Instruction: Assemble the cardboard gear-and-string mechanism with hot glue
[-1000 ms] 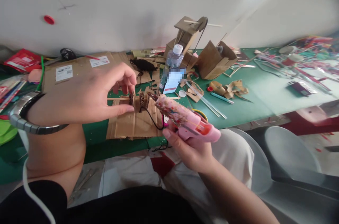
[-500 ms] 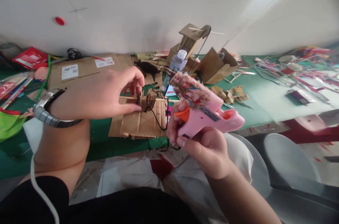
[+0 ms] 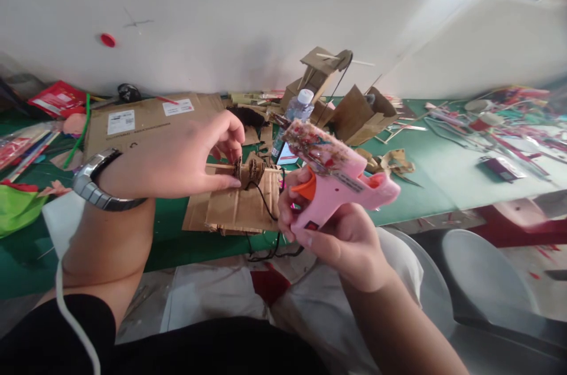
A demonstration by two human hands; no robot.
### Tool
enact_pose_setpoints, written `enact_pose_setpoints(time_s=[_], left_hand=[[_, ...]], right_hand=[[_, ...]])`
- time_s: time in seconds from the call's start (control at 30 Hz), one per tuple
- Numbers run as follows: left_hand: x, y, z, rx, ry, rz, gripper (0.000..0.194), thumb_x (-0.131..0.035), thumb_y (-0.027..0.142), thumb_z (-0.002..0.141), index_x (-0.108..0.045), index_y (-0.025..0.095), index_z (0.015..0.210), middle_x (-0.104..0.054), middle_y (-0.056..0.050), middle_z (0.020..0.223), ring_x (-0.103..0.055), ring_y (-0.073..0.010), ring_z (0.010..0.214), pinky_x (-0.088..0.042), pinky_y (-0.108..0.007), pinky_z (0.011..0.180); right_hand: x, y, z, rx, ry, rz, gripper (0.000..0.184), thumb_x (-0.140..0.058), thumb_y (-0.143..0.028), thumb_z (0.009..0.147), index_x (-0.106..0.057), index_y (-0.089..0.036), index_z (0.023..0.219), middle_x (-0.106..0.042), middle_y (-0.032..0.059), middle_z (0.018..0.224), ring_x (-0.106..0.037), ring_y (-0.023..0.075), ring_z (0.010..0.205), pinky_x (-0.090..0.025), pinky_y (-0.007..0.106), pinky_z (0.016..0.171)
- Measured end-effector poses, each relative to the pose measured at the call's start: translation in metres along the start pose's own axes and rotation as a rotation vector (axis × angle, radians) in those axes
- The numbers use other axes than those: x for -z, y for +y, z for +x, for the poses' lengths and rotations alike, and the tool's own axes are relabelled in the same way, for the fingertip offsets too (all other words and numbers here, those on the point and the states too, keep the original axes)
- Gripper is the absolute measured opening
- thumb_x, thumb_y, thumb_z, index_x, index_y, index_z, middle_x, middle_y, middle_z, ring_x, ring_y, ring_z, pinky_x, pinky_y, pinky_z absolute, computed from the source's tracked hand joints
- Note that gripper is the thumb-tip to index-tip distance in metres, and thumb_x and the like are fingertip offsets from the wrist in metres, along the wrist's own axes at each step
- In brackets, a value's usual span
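My right hand [image 3: 341, 239] is closed around the handle of a pink hot glue gun [image 3: 336, 180], crusted with glue and glitter-like bits. Its nozzle points up and to the left, and its orange trigger shows by my fingers. My left hand [image 3: 186, 153] pinches the left disc of a small cardboard spool [image 3: 250, 168] between thumb and fingers. A thin wooden stick [image 3: 217, 168] runs through the spool. Beneath lies a flat cardboard piece [image 3: 234, 206], with a black cord [image 3: 263, 201] hanging over it from the spool.
Behind stand a plastic bottle [image 3: 300, 106], a phone [image 3: 287, 153] and a cardboard structure [image 3: 319, 62] with an open box [image 3: 361, 112]. A large cardboard sheet [image 3: 150, 127] lies left. Scraps and sticks litter the green table [image 3: 443, 171]; grey stools [image 3: 487, 274] stand at right.
My right hand has raised the glue gun away from the spool and turned it so its side and trigger face me. My left hand keeps its pinch. The camera view has shifted slightly.
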State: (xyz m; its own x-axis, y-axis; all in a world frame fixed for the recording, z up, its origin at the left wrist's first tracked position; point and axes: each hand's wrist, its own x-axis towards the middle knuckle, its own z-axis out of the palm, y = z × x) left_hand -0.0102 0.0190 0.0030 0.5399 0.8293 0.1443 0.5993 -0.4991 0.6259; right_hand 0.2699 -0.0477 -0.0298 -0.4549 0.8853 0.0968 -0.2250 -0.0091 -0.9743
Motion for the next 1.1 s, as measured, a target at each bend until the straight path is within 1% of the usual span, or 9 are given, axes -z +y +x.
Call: enact_pose_setpoints(time_s=[0.1, 0.23, 0.4, 0.53, 0.63, 0.73, 0.87, 0.93, 1.1], left_hand=[[0.0, 0.002, 0.001, 0.028, 0.02, 0.084, 0.05, -0.086, 0.053, 0.083, -0.059, 0.028, 0.116, -0.078, -0.006, 0.111, -0.076, -0.0265, 0.1, -0.06, -0.04, 0.084], [0.002, 0.006, 0.003, 0.049, 0.026, 0.183, 0.039, -0.084, 0.057, 0.083, -0.067, 0.028, 0.103, -0.079, -0.003, 0.102, -0.075, -0.025, 0.092, -0.056, -0.037, 0.079], [0.002, 0.01, 0.004, 0.046, 0.018, 0.163, 0.033, -0.083, 0.053, 0.083, -0.072, 0.029, 0.102, -0.08, 0.0, 0.097, -0.074, -0.0233, 0.09, -0.056, -0.036, 0.083], [0.0, 0.012, 0.006, 0.046, 0.024, 0.133, 0.029, -0.082, 0.046, 0.083, -0.074, 0.027, 0.104, -0.08, -0.001, 0.1, -0.075, -0.0237, 0.092, -0.058, -0.038, 0.085], [-0.002, 0.011, 0.008, 0.077, 0.022, 0.08, 0.035, -0.083, 0.048, 0.08, -0.071, 0.027, 0.107, -0.081, -0.004, 0.106, -0.076, -0.0268, 0.099, -0.059, -0.041, 0.088], [-0.003, 0.01, 0.009, 0.107, 0.039, 0.036, 0.042, -0.086, 0.051, 0.077, -0.069, 0.027, 0.108, -0.082, -0.006, 0.11, -0.077, -0.029, 0.106, -0.061, -0.042, 0.09], [-0.002, 0.009, 0.008, 0.098, 0.03, 0.087, 0.038, -0.083, 0.06, 0.081, -0.074, 0.027, 0.098, -0.083, -0.004, 0.099, -0.077, -0.0265, 0.095, -0.059, -0.038, 0.082], [-0.002, 0.009, 0.008, 0.087, 0.024, 0.098, 0.04, -0.082, 0.064, 0.081, -0.077, 0.028, 0.098, -0.083, -0.003, 0.097, -0.076, -0.0248, 0.089, -0.057, -0.036, 0.077], [-0.002, 0.012, 0.007, 0.077, 0.008, 0.108, 0.038, -0.082, 0.062, 0.083, -0.079, 0.028, 0.099, -0.081, -0.001, 0.092, -0.072, -0.0222, 0.082, -0.054, -0.034, 0.075]], right_hand=[[0.0, 0.002, 0.013, 0.012, 0.118, -0.06, 0.038, -0.086, -0.041, 0.085, -0.061, -0.024, 0.108, -0.06, -0.0011, 0.077, -0.053, 0.0142, 0.062, -0.046, 0.03, 0.055], [-0.002, 0.005, 0.031, 0.018, 0.22, -0.091, 0.032, -0.085, -0.036, 0.085, -0.063, -0.023, 0.103, -0.057, -0.0064, 0.062, -0.053, 0.0118, 0.05, -0.045, 0.027, 0.047], [-0.011, 0.002, 0.039, -0.048, 0.281, -0.196, 0.04, -0.084, -0.035, 0.084, -0.073, -0.016, 0.117, -0.069, -0.0025, 0.061, -0.063, 0.0136, 0.049, -0.054, 0.026, 0.047], [-0.019, 0.002, 0.041, -0.065, 0.35, -0.204, 0.042, -0.086, -0.037, 0.081, -0.076, -0.014, 0.115, -0.072, 0.0, 0.063, -0.068, 0.0153, 0.053, -0.059, 0.027, 0.05], [-0.021, 0.006, 0.042, -0.075, 0.367, -0.185, 0.042, -0.087, -0.038, 0.08, -0.077, -0.014, 0.114, -0.074, 0.0006, 0.064, -0.069, 0.0155, 0.053, -0.06, 0.027, 0.051], [-0.02, 0.009, 0.041, -0.034, 0.358, -0.143, 0.041, -0.088, -0.04, 0.08, -0.077, -0.016, 0.112, -0.074, 0.0006, 0.063, -0.069, 0.0158, 0.052, -0.06, 0.028, 0.051], [-0.017, 0.011, 0.036, 0.047, 0.323, -0.102, 0.036, -0.083, -0.044, 0.087, -0.075, -0.019, 0.111, -0.072, -0.0006, 0.063, -0.07, 0.0175, 0.053, -0.061, 0.03, 0.051], [-0.015, 0.01, 0.032, 0.062, 0.311, -0.102, 0.033, -0.081, -0.044, 0.089, -0.073, -0.02, 0.111, -0.072, -0.0007, 0.064, -0.07, 0.0176, 0.054, -0.06, 0.031, 0.051], [-0.015, 0.008, 0.03, 0.06, 0.315, -0.133, 0.031, -0.078, -0.04, 0.091, -0.072, -0.019, 0.113, -0.072, -0.0007, 0.065, -0.069, 0.0161, 0.054, -0.059, 0.029, 0.051]])
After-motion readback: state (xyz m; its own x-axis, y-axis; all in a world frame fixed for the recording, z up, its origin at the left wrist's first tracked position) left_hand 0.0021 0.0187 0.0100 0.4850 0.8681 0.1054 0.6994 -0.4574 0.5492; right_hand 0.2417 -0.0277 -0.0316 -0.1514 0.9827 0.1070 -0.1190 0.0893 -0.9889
